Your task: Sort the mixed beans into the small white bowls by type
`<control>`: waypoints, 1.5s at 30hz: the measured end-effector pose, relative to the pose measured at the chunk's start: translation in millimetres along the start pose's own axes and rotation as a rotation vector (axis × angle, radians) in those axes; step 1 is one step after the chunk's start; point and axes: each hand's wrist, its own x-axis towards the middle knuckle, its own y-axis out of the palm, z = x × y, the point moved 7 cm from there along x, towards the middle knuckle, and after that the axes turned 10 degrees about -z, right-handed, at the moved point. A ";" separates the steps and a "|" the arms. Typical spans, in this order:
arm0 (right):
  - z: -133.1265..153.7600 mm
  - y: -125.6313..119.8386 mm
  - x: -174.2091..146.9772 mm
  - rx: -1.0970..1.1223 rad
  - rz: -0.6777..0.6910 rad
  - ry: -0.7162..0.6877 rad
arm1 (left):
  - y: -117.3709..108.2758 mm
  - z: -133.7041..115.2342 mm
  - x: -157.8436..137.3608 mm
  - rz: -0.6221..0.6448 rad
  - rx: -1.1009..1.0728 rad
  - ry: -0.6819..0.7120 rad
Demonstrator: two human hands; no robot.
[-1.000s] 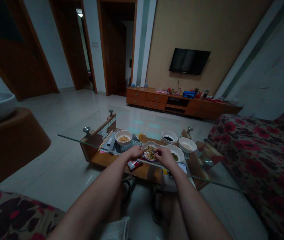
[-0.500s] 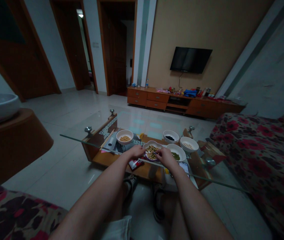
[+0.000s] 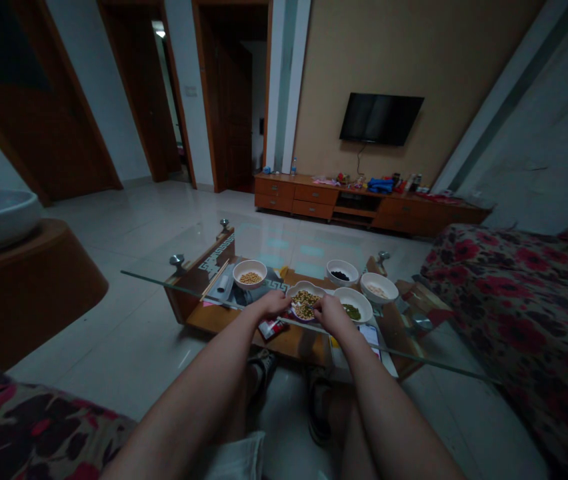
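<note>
A white bowl of mixed beans [image 3: 305, 301] sits on the glass top of a low table [image 3: 164, 281] in front of me. My left hand [image 3: 274, 304] rests at the bowl's left rim, fingers bent toward it. My right hand [image 3: 331, 311] is at the bowl's right rim, fingertips pinched together over the beans; whether it holds a bean is too small to tell. A bowl of yellow beans [image 3: 249, 273] stands to the left. To the right are a bowl of green beans [image 3: 354, 307], a bowl of black beans [image 3: 341, 272] and a bowl of pale beans [image 3: 379, 288].
A flowered sofa [image 3: 524, 307] lies to the right and another flowered seat [image 3: 24, 427] is at my left. Papers and small packets lie on the table's wooden lower shelf [image 3: 284, 337]. A TV [image 3: 380, 119] hangs above a long wooden cabinet [image 3: 359, 203]. My feet are under the table.
Both hands stay at the mixed-bean bowl, with small finger movements. The view has shifted slightly.
</note>
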 end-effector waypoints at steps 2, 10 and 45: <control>-1.6 2.2 1.1 -0.003 0.006 0.011 | -0.9 -1.2 -0.4 -0.005 0.007 0.012; -3.0 3.7 2.2 0.004 0.010 0.026 | -1.6 -1.2 -2.6 -0.006 -0.059 0.000; -78.0 -68.3 -34.6 0.016 -0.400 0.292 | -8.8 -8.8 -9.7 -0.007 -0.068 -0.040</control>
